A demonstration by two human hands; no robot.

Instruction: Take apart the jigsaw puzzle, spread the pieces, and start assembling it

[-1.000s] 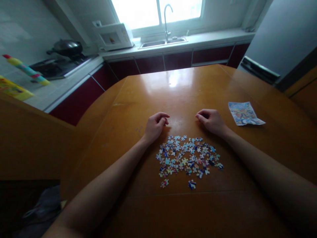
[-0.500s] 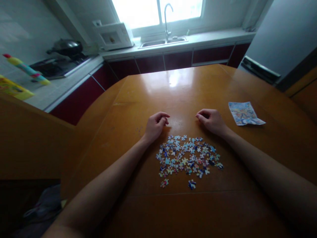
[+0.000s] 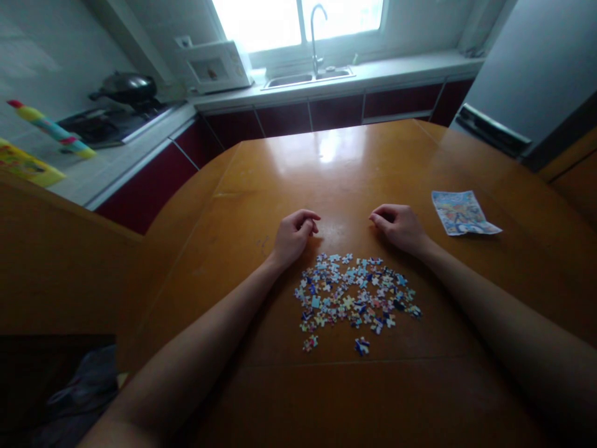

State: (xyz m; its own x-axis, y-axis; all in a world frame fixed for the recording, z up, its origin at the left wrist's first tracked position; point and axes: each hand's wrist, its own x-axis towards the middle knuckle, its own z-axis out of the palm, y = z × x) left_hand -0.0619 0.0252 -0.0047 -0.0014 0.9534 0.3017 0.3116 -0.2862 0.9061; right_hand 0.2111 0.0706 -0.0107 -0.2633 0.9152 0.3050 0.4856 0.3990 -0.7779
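**A:** Where are the hands sitting?

**B:** I am watching both of them resting on the bench [image 3: 326,162] around the middle of the frame. The left hand [image 3: 291,236] is lying just left of centre and the right hand [image 3: 401,227] just right of centre, well apart from each other.

**A:** And the fingers?

**B:** On both hands the fingers [image 3: 305,218] are curling inward into a loose closed fist, tips tucking toward the palm. Whether a piece is sitting inside either curl, I cannot tell.

**A:** Where is the puzzle lying?

**B:** The jigsaw pieces [image 3: 354,295] are lying loose in a flat scatter just below the two hands, in the lower middle of the frame, with the upper left edge coming near the left wrist. Two stray pieces [image 3: 361,346] are sitting a little apart at the scatter's lower edge.

**A:** Anything else I should be noting?

**B:** A printed picture sheet [image 3: 461,213] is lying flat at the right of the frame, just beyond the right hand. Along the top, a faucet [image 3: 316,34] is standing in front of the bright window [image 3: 261,22], a microwave [image 3: 215,67] is sitting to its left, and a dark wok [image 3: 127,87] is resting at the upper left.
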